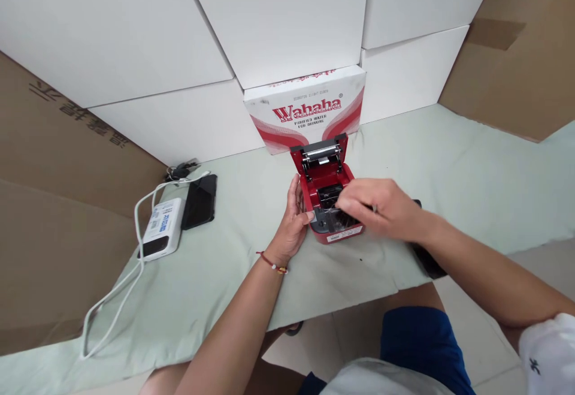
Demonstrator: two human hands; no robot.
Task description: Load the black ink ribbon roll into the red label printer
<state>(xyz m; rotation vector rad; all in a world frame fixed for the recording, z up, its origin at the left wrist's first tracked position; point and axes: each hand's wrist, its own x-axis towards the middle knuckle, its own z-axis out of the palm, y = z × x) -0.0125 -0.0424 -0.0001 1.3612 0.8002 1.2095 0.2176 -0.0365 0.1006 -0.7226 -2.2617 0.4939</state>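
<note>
Step in hand, by appearance: work inside the opened red device [330, 196], seated on the tabletop [251, 203] (lid [320, 154] raised). Left hand [294, 221]: fingers clasp the device's left wall. Right hand [381, 206]: fingers pressed together at the compartment; whether they pinch anything cannot be told. The next move likely calls for firm bracing.

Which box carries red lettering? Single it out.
The Wahaha box standing just behind the open red machine. The larger white boxes look plain; the left brown box has dark writing, the right brown box shows no lettering.
</note>
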